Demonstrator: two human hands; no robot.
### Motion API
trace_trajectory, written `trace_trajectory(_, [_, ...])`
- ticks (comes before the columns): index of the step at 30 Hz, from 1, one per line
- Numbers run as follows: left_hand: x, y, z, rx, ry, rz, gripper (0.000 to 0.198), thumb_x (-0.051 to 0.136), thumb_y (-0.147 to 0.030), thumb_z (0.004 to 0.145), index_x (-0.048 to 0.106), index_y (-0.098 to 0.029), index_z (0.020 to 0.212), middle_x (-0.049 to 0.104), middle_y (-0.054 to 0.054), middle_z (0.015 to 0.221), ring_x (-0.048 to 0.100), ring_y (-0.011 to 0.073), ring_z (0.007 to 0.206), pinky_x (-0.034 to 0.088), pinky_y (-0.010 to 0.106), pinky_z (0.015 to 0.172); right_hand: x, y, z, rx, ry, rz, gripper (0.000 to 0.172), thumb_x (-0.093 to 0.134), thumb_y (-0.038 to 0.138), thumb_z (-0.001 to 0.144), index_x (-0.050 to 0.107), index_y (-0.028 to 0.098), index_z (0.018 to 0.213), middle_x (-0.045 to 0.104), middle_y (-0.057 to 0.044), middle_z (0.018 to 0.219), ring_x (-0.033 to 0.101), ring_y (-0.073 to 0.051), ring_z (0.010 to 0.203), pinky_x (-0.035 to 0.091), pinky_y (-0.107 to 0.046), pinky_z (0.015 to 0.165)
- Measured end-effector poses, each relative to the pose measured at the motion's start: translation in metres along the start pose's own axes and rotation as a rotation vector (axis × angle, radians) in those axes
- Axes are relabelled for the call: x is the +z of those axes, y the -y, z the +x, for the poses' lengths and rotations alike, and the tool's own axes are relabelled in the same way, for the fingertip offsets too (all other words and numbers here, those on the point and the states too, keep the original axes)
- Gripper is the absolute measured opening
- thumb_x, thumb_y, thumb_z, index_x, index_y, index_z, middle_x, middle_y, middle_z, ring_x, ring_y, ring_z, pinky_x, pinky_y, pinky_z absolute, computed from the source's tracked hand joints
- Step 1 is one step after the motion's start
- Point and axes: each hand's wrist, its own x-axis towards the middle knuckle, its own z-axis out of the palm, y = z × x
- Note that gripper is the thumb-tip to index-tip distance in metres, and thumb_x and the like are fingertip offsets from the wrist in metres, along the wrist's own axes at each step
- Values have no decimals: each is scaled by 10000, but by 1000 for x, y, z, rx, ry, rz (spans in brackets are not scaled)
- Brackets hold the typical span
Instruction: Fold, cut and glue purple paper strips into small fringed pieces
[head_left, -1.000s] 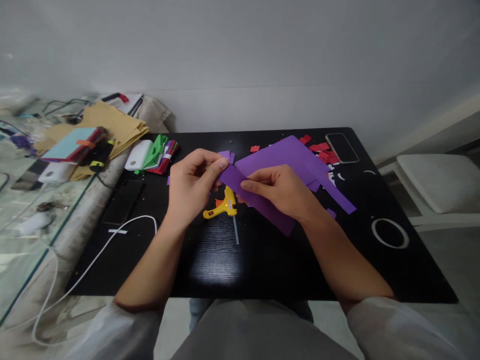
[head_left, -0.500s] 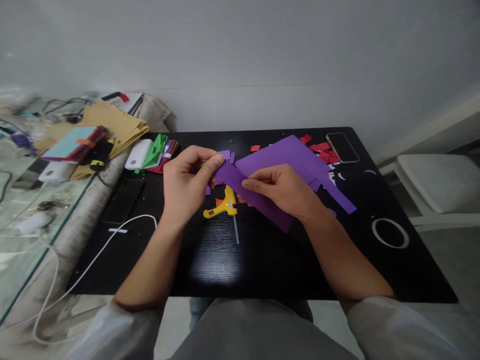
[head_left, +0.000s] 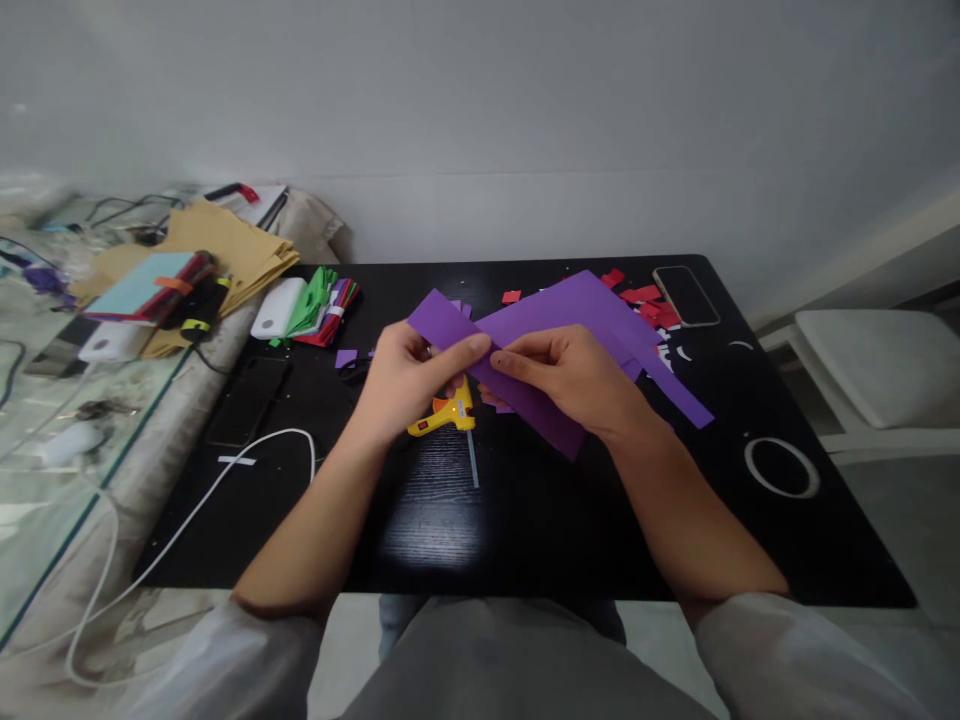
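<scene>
A purple paper strip (head_left: 444, 318) slants across the middle of the view, raised over the table. My left hand (head_left: 412, 375) pinches it between thumb and fingers near its middle. Right beside that grip, my right hand (head_left: 574, 375) pinches the same strip, whose lower end hangs out below the fingers. Under the hands lies a yellow glue gun (head_left: 448, 412) with a clear glue stick (head_left: 472, 460) poking out of it. Behind my right hand rests a larger purple sheet (head_left: 581, 305), with another purple strip (head_left: 682, 395) at its right.
Red paper scraps (head_left: 654, 305) lie near a phone (head_left: 686, 295) at the back right; a white ring (head_left: 781, 467) is at the right. Bundled colored strips (head_left: 326, 305), a dark phone (head_left: 247, 400) and a white cable (head_left: 217, 480) occupy the left of the black table (head_left: 540, 540).
My left hand has slid along the strip from its upper end toward my right hand, leaving that end sticking out above. My right hand has hardly moved.
</scene>
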Motion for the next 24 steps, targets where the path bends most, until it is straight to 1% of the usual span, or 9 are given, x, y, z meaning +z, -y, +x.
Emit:
trace_trajectory(2, [5,1,-2,-24,11,35,370,890,-468,789,690,-182,666,599,-19,512,530,101,416,413,224,398,0,0,0,-12,-11,-20,287,856,526,835,856,252,920,862,-36,976,811,-231,871,628,-331,820])
trace_trajectory(5, [7,2,-3,-3,-27,37,339,867,-431,821,699,-186,657,610,-15,507,507,95,395,386,225,385,0,1,0,-11,-6,-25,295,851,531,840,858,252,936,862,-38,979,810,-231,870,628,-332,828])
trace_trajectory(11, [-2,0,0,71,-101,32,321,837,-331,850,670,-190,614,591,-35,500,495,78,397,396,214,403,0,2,0,7,33,3,315,842,544,848,845,233,897,854,-43,880,808,-223,816,629,-318,781])
trace_trajectory(15, [-7,-3,0,78,-138,72,337,803,-284,869,646,-184,587,588,-29,500,497,79,402,392,217,408,0,3,-1,12,46,4,305,840,535,856,844,231,883,845,-42,828,801,-208,765,617,-299,727])
trace_trajectory(17, [-8,-3,0,78,-149,79,321,801,-274,869,654,-186,598,591,-31,501,497,78,402,389,214,407,0,2,-1,12,45,10,306,835,535,861,842,230,881,845,-43,826,800,-203,760,616,-296,730])
trace_trajectory(21, [-6,0,0,90,-127,39,290,786,-278,888,680,-192,633,605,-32,511,509,81,399,403,210,405,1,2,-1,6,37,8,329,832,544,860,839,216,893,847,-47,846,803,-208,772,625,-300,746])
trace_trajectory(24, [-3,2,0,54,-78,30,254,814,-301,870,717,-193,661,646,-18,541,548,93,418,429,210,407,0,2,-1,2,30,-19,317,826,541,867,843,227,902,853,-43,883,802,-209,797,621,-293,751])
